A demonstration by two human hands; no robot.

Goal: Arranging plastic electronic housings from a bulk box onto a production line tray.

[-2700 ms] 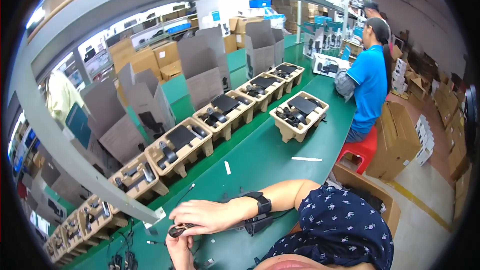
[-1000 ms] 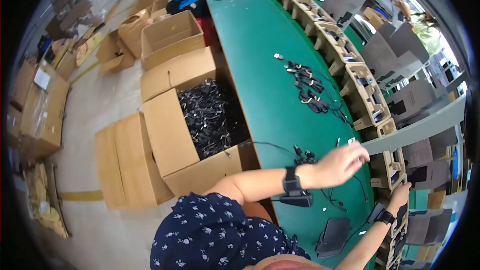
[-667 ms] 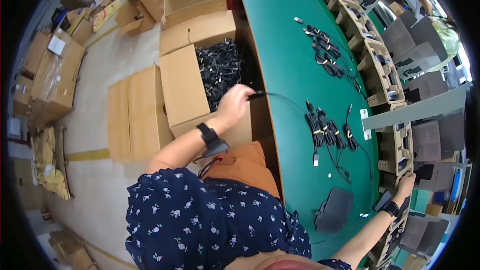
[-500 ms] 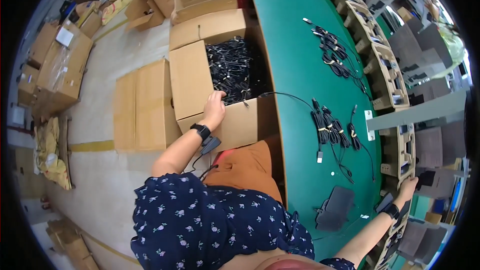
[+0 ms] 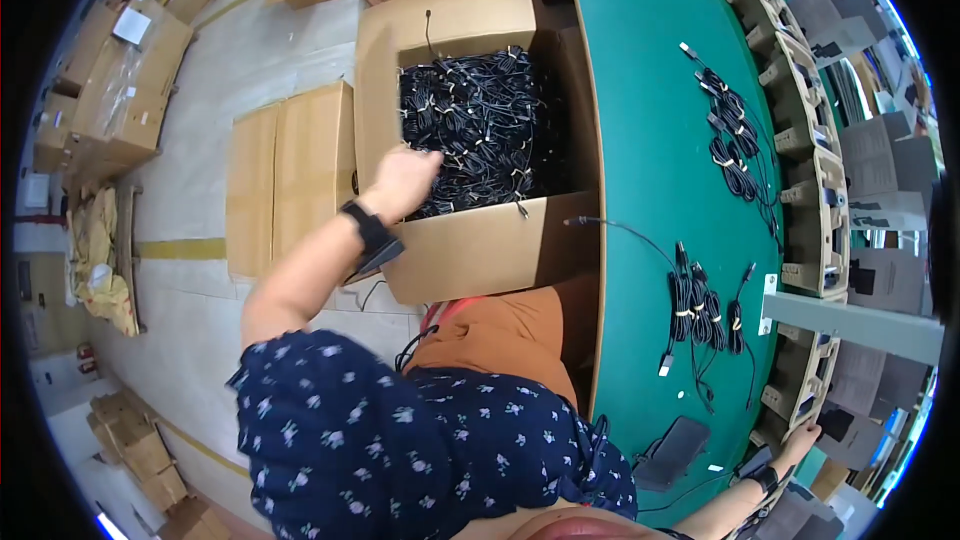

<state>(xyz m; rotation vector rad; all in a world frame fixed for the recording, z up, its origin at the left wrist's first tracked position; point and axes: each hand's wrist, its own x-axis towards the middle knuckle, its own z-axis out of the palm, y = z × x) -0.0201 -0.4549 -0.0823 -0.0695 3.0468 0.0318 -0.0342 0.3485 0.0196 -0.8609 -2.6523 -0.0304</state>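
Green bench [image 5: 635,140], right of centre; box [image 5: 470,255], upper centre, close beside it, presumably for easy reach; cables [image 5: 475,120] inside; left hand [image 5: 402,182] at their edge, grasp unclear; right hand [image 5: 797,445] by trays [image 5: 800,275], lower right, grip indiscernible.

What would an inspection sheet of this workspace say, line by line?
Surface: green table, along the right of the view.
Work items: open box filled with black cables; beige trays along the table's far side.
Clutter: white scrap and dark flat pad on the table.
Hands: left hand at the box, beside the cables; right hand at the trays; both grips unclear.
Cables: tied bundles on the table; one plug juts past its edge.
Surroundings: closed carton on the floor.
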